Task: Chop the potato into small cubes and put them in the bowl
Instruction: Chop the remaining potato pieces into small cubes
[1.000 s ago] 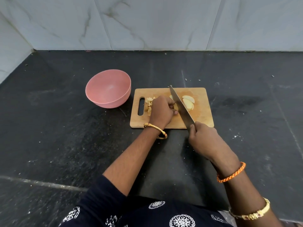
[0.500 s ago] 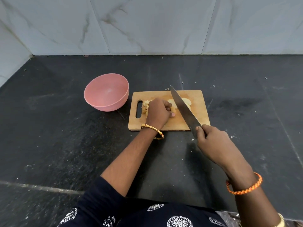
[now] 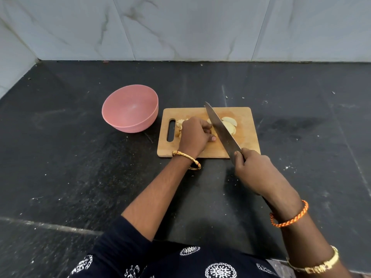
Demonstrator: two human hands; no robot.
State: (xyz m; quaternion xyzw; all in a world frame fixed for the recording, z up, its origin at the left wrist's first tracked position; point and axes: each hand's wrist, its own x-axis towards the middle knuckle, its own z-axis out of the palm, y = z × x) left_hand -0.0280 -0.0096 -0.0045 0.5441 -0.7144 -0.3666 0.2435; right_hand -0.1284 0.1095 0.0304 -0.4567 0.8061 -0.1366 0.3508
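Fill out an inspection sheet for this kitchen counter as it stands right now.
Surface: black counter, scuffed, with pale specks.
Job's things: wooden cutting board right of the pink bowl, apart from it; bowl shows nothing inside. Potato slices lie on the board right of the knife; small cut pieces sit by the board's handle slot.
Clutter: nothing seen beyond crumbs.
Grippers: left hand curled over potato on the board, what it holds mostly hidden; right hand grips the knife handle, blade angled across the board.
Cables: nothing seen.
Surroundings: marble-look tiled wall behind and at left.
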